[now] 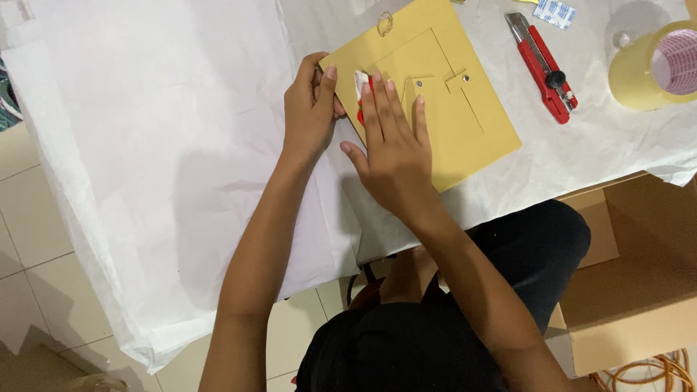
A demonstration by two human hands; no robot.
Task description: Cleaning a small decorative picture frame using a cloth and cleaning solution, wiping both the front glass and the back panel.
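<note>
Yellow frame back (435,109) lies face-down on the white-papered counter (145,145). Right hand (396,149) presses flat, fingers spread, pinning it. Left hand (311,109) pinches its left edge, steadying. Red utility knife (541,65) and tape roll (657,69) lie apart.

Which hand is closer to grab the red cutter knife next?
Probably the right hand. It lies flat on the yellow board, on the side nearer the red cutter. The left hand grips the board's far edge, away from it.
</note>
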